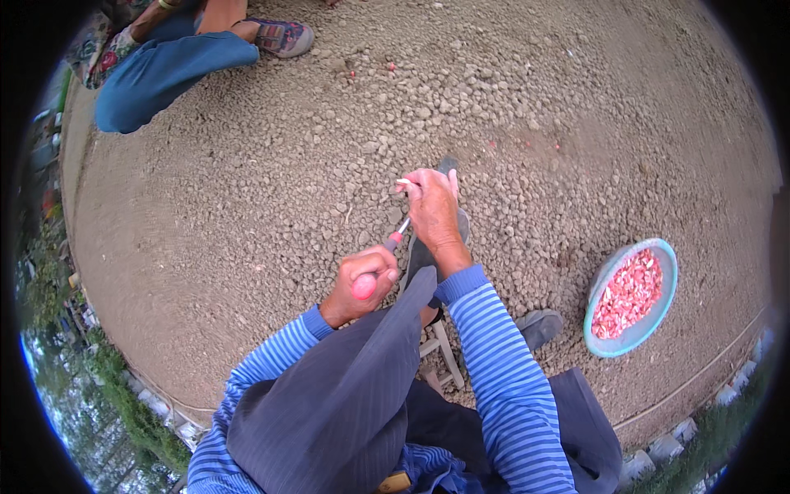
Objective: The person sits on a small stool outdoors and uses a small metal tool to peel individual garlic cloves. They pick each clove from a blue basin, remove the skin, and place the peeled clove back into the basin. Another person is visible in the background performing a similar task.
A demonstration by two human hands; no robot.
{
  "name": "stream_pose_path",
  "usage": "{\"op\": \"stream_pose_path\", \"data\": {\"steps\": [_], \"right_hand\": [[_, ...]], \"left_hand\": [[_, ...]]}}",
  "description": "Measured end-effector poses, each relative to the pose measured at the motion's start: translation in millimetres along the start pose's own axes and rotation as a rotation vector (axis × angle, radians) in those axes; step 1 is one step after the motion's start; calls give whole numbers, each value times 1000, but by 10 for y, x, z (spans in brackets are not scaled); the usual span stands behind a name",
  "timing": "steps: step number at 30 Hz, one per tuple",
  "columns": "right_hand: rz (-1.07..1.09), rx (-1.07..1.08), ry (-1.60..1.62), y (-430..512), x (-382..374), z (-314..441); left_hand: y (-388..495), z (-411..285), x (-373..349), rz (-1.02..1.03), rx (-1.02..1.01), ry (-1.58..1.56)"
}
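Observation:
My left hand [358, 278] grips a screwdriver-like tool [393, 239] by its red and grey handle. Its metal shaft points up towards my right hand, and the tip is hidden there. Between the thumb and fingers of my right hand [435, 213] is a small pale, pink-tinged piece [402, 182], which looks like a garlic clove. Both hands are above cloddy soil [296, 216], over my dark shoe. To the right, a turquoise-rimmed bowl [668, 315] holds many pink and white pieces of the same kind [626, 296].
I sit with a low wooden stool [445, 355] beneath me; my other shoe [540, 327] rests right of it. Another person's bent leg [176, 77] and shoe [284, 37] are at the upper left. Small red-pink bits [391, 66] dot the soil. A cord [697, 376] runs along the lower right edge.

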State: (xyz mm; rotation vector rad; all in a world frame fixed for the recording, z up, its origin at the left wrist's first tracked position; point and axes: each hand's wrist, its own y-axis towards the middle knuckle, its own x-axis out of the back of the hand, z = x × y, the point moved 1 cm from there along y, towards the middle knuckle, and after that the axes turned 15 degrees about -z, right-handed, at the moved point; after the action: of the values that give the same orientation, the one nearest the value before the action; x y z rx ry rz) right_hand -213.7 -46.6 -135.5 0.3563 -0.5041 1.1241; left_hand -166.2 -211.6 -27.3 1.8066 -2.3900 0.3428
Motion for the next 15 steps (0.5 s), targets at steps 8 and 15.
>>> {"op": "stream_pose_path", "data": {"steps": [8,15], "right_hand": [[-3,-74,-3,292,-152,-254],[-146,-413,416,271,243,-566]], "left_hand": [[345,311,-204,-118,54,-115],[299,341,-217,-131,121,-120]]}}
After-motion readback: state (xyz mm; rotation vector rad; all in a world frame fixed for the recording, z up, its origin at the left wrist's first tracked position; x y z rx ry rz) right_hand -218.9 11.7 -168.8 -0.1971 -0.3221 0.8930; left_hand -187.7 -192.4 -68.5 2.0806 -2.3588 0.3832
